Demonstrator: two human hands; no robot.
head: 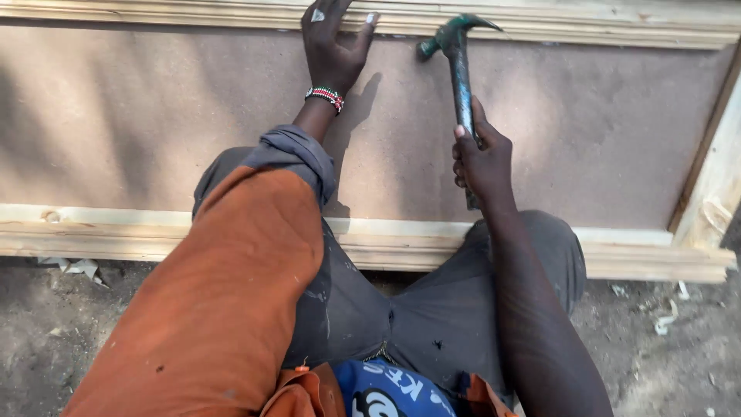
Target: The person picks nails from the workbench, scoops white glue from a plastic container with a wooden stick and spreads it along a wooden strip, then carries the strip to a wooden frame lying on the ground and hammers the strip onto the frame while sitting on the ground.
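Right hand [482, 158] gripped claw hammer [457, 69], upper centre | left hand [333, 42] lay flat, fingers spread, on hardboard panel [154, 116] at wooden moulding [579, 19], top edge

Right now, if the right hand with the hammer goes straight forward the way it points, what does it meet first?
Probably the pale wooden moulding strip along the brown board's far edge; the right hand holds the blue-handled claw hammer with its head already close to it. Depth is uncertain.
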